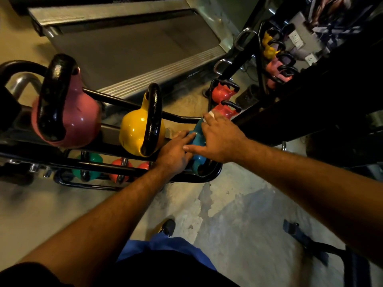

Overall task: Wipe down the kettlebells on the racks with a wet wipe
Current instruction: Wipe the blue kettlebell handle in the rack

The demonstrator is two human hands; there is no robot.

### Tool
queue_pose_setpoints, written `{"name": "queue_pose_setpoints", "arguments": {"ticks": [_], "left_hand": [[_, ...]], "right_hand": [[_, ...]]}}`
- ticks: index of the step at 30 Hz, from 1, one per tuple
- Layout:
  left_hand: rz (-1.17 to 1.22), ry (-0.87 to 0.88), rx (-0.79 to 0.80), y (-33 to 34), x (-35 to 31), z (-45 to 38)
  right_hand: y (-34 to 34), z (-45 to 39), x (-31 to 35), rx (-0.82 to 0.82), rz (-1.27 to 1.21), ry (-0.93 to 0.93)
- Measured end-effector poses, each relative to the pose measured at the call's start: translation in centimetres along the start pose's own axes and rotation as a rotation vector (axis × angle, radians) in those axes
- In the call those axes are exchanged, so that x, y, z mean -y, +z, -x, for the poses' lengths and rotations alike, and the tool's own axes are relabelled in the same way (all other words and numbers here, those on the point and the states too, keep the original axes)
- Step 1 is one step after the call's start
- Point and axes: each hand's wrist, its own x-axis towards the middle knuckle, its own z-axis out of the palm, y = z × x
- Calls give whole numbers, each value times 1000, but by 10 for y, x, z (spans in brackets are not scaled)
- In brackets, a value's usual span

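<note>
Blue trousers [165,249] and a dark shoe [168,226] are showing at the bottom, closest to the camera, on the patchy floor [238,214]. Two bare arms are reaching forward and down to the black rack [116,165].

Both hands are lying on a small teal kettlebell [198,139] at the right end of the top rail. The left hand [173,152] is resting flat on its near side with the fingers stretched out together. The right hand [219,139] is spreading over its top and far side, and a bit of white wet wipe [209,115] is peeking out under the fingertips. The teal kettlebell's long way is running toward and away from the camera; its handle is hidden.

Just to its left a yellow kettlebell [132,133] is standing with its black handle pointing up, and further left a pink kettlebell [80,123] is doing the same. The rack is ending right beside the teal one, with open floor on the near side. Red kettlebells [223,93] are sitting close behind on another rack.
</note>
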Motion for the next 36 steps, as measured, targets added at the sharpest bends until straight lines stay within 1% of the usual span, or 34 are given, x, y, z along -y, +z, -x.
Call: {"name": "queue_pose_setpoints", "arguments": {"ticks": [2,6,9,12,17,21,25,29,33,36], "left_hand": [[25,-15,-4,2,0,-1],[159,-62,-35,3,-2,-1],[145,-33,-19,3,0,0],[158,-28,-24,3,1,-2],[118,-36,-17,0,0,-1],[144,-49,-9,-1,-2,-2],[107,-58,-8,0,-3,1],[110,-60,2,-1,-2,-2],[97,-63,18,-2,-4,-1],[103,-55,18,-6,-6,-1]], "right_hand": [[-1,-8,-3,35,46,-60],[-6,-26,-8,64,29,-36],[-6,-28,-14,19,-22,-72],[-7,-24,-26,11,-116,-21],[1,-16,-19,14,-65,-87],[-1,-12,-24,11,-195,17],[5,-1,-22,-46,-230,-67],[0,8,-22,-112,-337,-12],[8,27,-23,-117,-322,-107],[9,27,-25,-142,-343,-78]]}}
